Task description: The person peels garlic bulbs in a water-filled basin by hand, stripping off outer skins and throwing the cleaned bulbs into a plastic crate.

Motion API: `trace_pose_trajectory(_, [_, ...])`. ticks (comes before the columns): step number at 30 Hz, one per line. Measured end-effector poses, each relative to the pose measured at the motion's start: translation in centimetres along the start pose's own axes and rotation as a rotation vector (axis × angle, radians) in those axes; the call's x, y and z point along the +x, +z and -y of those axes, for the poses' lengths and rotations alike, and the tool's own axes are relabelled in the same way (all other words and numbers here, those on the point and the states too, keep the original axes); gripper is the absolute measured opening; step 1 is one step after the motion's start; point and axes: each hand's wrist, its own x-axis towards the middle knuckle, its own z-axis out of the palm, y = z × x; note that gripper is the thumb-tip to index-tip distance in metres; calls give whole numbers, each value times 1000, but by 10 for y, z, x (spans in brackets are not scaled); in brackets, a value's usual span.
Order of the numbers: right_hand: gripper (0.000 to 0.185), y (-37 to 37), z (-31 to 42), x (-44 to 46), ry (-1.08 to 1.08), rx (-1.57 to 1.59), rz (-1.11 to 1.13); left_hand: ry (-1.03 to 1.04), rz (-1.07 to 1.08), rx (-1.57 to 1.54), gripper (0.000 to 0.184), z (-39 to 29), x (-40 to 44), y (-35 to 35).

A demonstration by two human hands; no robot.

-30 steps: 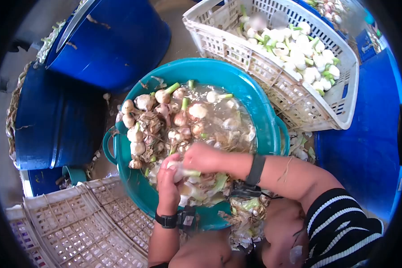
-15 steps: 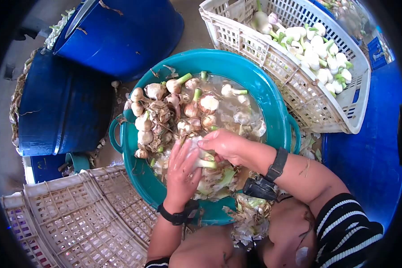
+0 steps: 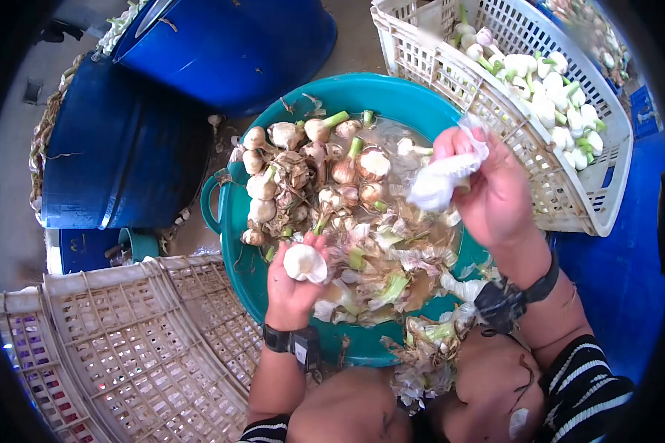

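My left hand holds a white garlic bulb over the near left part of a teal tub. My right hand, raised over the tub's right side, pinches a wet, translucent strip of garlic skin; it is blurred at the edges. Unpeeled garlic bulbs with brown skins and cut green stems lie at the tub's far left. Loose garlic peelings float in murky water nearest my hands. More peelings hang over the near rim between my knees.
A white slatted crate with clean garlic bulbs stands at the upper right. Blue barrels stand on the left. Another pale crate lies at lower left. A small green container sits behind it.
My hands were together at the bulb over the tub's middle. Now they are apart: the right has pulled skin up and rightward, while the left keeps the bulb. The view has shifted slightly.
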Motion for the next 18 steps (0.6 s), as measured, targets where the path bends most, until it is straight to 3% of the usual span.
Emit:
trace_pose_trajectory(2, [25,5,4,2,250,-728,-100,63,16,32,35,1,-4,4])
trace_pose_trajectory(3, [34,12,-9,0,385,-1227,73,127,30,63,34,3,-5,6])
trace_pose_trajectory(4, [40,-9,-45,-14,154,-1655,241,158,191,92,36,7,-6,6])
trace_pose_trajectory(6, [40,-2,-76,-22,364,-1608,296,167,284,146,37,17,-7,16])
trace_pose_trajectory(7, [40,5,-86,-22,370,-1611,296,184,373,199,39,23,-8,21])
trace_pose_trajectory(9, [35,16,-100,-22,539,-1095,220,192,405,299,38,31,-7,22])
trace_pose_trajectory(13, [34,36,-84,-20,315,-1063,369,58,423,110,38,23,-7,15])
trace_pose_trajectory(15, [35,36,-75,-31,453,-1238,712,198,-35,175,40,13,4,13])
trace_pose_trajectory(16, [40,28,-78,-37,525,-1431,843,203,-40,172,41,6,10,3])
trace_pose_trajectory(17, [40,24,-79,-35,529,-1433,842,200,-39,169,41,5,10,-1])
trace_pose_trajectory(18, [42,19,-80,-32,656,-1710,779,184,-39,150,42,6,10,-4])
